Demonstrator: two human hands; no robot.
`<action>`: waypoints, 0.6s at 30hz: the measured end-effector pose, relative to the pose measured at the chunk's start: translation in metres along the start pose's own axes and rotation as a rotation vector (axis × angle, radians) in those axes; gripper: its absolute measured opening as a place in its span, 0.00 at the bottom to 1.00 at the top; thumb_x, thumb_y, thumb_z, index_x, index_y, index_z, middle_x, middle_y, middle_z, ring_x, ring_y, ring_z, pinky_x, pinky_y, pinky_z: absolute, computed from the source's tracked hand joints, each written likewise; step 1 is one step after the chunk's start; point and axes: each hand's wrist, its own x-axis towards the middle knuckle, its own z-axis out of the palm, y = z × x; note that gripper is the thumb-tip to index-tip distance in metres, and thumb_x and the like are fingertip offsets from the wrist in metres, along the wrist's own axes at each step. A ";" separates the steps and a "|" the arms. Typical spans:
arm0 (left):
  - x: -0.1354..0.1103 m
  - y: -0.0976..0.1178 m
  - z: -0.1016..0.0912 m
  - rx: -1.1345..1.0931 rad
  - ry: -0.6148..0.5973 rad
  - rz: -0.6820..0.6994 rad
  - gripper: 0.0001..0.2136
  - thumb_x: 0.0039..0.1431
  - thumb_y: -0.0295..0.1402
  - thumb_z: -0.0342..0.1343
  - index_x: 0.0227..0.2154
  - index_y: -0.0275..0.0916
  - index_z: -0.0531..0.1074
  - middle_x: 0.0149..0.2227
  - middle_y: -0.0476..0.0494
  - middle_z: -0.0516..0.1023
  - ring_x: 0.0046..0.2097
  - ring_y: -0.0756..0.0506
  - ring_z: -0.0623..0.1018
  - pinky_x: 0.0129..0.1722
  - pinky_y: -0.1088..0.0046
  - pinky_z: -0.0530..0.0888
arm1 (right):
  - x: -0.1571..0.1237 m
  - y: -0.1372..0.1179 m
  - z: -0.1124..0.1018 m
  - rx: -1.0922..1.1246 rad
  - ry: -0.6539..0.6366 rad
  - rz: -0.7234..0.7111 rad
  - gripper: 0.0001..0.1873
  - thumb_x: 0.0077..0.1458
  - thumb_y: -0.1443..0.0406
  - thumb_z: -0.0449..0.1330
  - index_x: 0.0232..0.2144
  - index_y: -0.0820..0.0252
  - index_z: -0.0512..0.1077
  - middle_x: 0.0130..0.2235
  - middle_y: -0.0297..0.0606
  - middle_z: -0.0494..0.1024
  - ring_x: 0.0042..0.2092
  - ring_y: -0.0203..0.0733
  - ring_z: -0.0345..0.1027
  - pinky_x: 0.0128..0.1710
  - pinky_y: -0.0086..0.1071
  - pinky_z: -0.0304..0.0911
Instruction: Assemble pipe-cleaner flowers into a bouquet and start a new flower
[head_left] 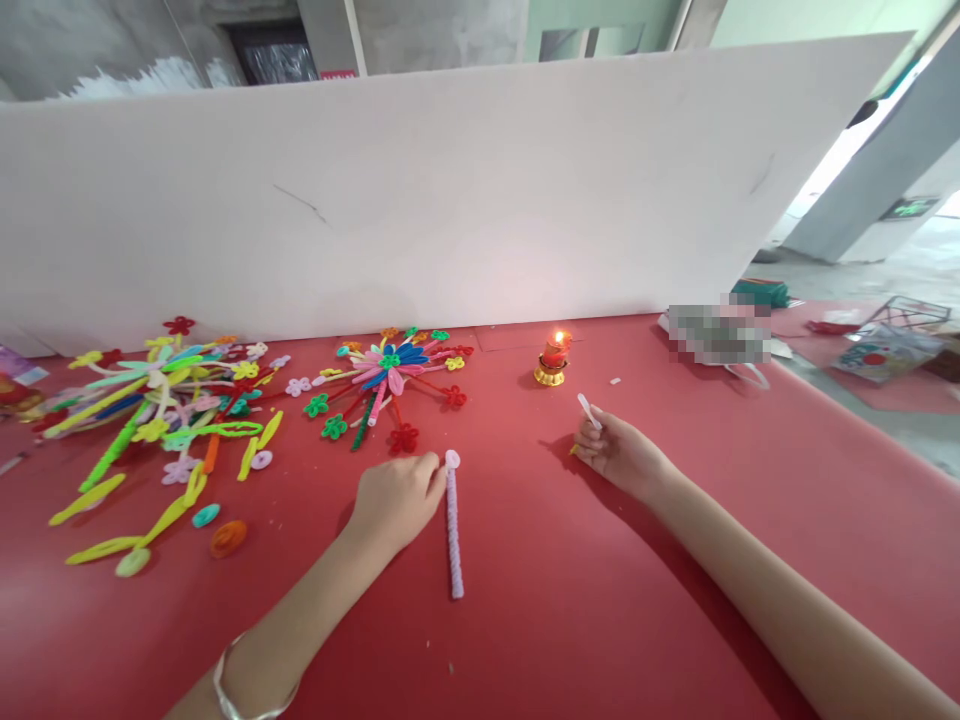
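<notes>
My left hand (397, 497) rests on the red table (585, 600), its fingers curled and pinching the curled top end of a pale lilac pipe cleaner (454, 535) that lies straight toward me. My right hand (619, 452) lies on the table to the right, fingers closed round a small white stick (588, 409) that pokes up toward the candle. A lit red candle in a gold holder (553, 359) burns just beyond my right hand.
A many-coloured pipe-cleaner flower (390, 378) lies behind my left hand. A heap of pipe-cleaner shapes (161, 400) spreads at the left. A white board (450, 200) stands along the table's far edge. Clutter lies on the floor at the far right.
</notes>
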 end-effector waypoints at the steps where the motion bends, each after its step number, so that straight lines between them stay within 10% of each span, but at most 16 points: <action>1: 0.003 -0.007 -0.008 0.032 0.012 -0.045 0.15 0.61 0.39 0.41 0.27 0.40 0.70 0.27 0.41 0.76 0.30 0.42 0.76 0.26 0.73 0.61 | 0.000 0.000 -0.001 0.002 -0.003 0.003 0.14 0.44 0.60 0.65 0.22 0.57 0.63 0.20 0.27 0.56 0.21 0.29 0.48 0.19 0.27 0.54; 10: -0.006 -0.165 -0.067 0.163 -0.027 -0.799 0.17 0.57 0.43 0.42 0.41 0.41 0.70 0.40 0.34 0.74 0.35 0.37 0.73 0.30 0.65 0.67 | 0.001 0.001 -0.001 0.015 0.026 -0.005 0.13 0.44 0.59 0.65 0.21 0.57 0.64 0.20 0.28 0.57 0.21 0.30 0.49 0.20 0.28 0.54; 18: -0.011 -0.216 -0.031 -0.254 0.002 -0.622 0.12 0.48 0.40 0.56 0.33 0.37 0.71 0.34 0.43 0.74 0.37 0.43 0.71 0.34 0.75 0.64 | 0.001 0.002 -0.005 -0.003 0.006 0.001 0.15 0.44 0.59 0.65 0.19 0.58 0.62 0.20 0.28 0.56 0.22 0.30 0.49 0.21 0.28 0.54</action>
